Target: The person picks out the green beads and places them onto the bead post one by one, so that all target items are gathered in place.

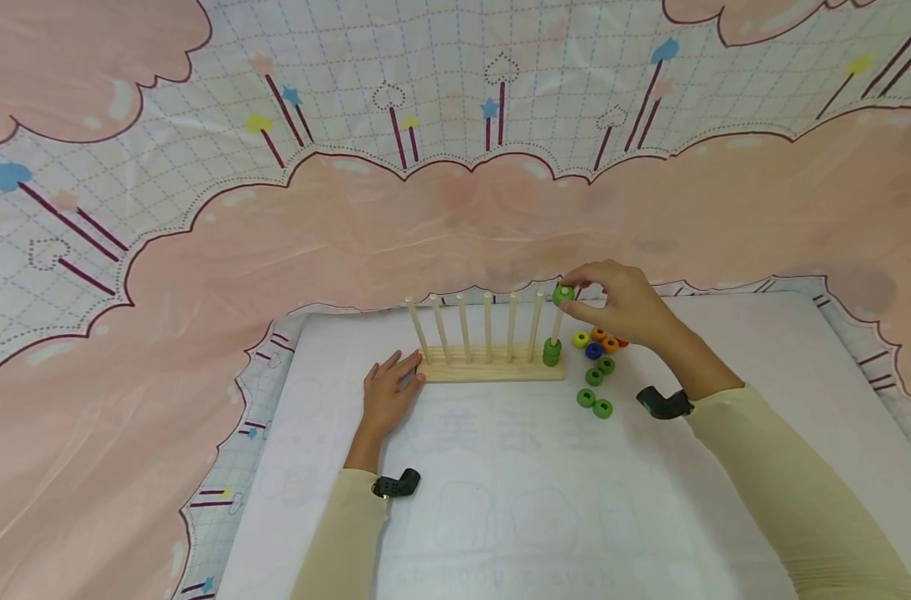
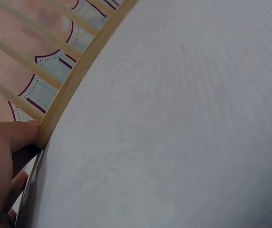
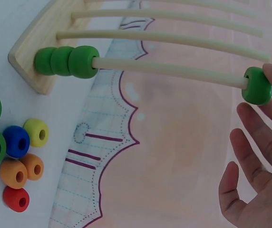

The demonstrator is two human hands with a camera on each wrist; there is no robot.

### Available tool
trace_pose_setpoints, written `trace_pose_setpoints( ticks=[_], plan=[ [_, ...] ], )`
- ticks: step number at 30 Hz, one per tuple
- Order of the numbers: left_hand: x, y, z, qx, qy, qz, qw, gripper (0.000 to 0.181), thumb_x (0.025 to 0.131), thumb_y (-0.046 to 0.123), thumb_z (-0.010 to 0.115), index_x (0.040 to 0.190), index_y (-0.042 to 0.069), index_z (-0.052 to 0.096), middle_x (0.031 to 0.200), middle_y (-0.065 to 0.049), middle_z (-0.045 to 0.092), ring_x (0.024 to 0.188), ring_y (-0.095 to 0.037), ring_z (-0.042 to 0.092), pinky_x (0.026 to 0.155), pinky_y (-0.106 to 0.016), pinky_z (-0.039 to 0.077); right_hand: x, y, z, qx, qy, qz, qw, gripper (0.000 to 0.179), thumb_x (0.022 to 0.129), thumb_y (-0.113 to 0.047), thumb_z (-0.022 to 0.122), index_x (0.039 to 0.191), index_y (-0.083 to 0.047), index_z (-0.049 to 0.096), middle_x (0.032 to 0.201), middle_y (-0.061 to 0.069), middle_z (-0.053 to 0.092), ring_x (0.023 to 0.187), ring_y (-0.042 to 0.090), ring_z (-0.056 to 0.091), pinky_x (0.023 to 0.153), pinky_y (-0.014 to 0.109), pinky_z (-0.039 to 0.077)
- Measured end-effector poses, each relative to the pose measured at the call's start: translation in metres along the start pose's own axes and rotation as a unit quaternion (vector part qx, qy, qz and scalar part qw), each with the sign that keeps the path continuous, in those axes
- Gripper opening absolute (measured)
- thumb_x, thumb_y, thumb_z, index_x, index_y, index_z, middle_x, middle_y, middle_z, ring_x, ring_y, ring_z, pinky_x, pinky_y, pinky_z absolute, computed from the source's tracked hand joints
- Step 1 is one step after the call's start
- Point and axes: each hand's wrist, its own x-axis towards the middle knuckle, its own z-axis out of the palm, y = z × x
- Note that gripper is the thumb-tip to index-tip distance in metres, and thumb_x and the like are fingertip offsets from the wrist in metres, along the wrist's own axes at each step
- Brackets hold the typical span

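Note:
A wooden peg stand (image 1: 493,373) with several upright rods stands on the white table. My right hand (image 1: 618,302) pinches a green bead (image 3: 257,86) between thumb and index finger, at the top of the rightmost rod (image 3: 169,72). The rod's tip is inside the bead's hole. Three green beads (image 3: 65,61) sit stacked at the bottom of that rod. My left hand (image 1: 387,396) rests at the stand's left end, its thumb (image 2: 24,130) touching the base's corner and the other fingers stretched beside it. The other rods in view carry no beads.
Right of the stand lie several loose beads: green ones (image 1: 603,408) nearer me, then a blue bead (image 3: 16,141), a yellow bead (image 3: 36,132), orange beads (image 3: 14,173) and a red bead (image 3: 16,198). A patterned pink cloth (image 1: 395,233) hangs behind the table (image 1: 500,500).

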Motion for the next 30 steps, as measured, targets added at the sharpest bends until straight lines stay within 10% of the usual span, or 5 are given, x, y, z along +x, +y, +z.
trace_pose_setpoints(
  ticks=[30],
  plan=[
    [0.0011, -0.0010, -0.0005, 0.002, 0.000, 0.003, 1.0000, 0.046, 0.102, 0.033, 0.063, 0.144, 0.015, 0.059, 0.151, 0.001, 0.057, 0.151, -0.030, 0.038, 0.126, -0.059, 0.009, -0.0015, 0.0010, 0.0004, 0.011, -0.012, 0.016, 0.9997, 0.038, 0.093, -0.026, 0.075, 0.126, -0.009, 0.069, 0.124, 0.009, 0.069, 0.114, 0.030, 0.060, 0.096, 0.053, 0.051]
  ],
)
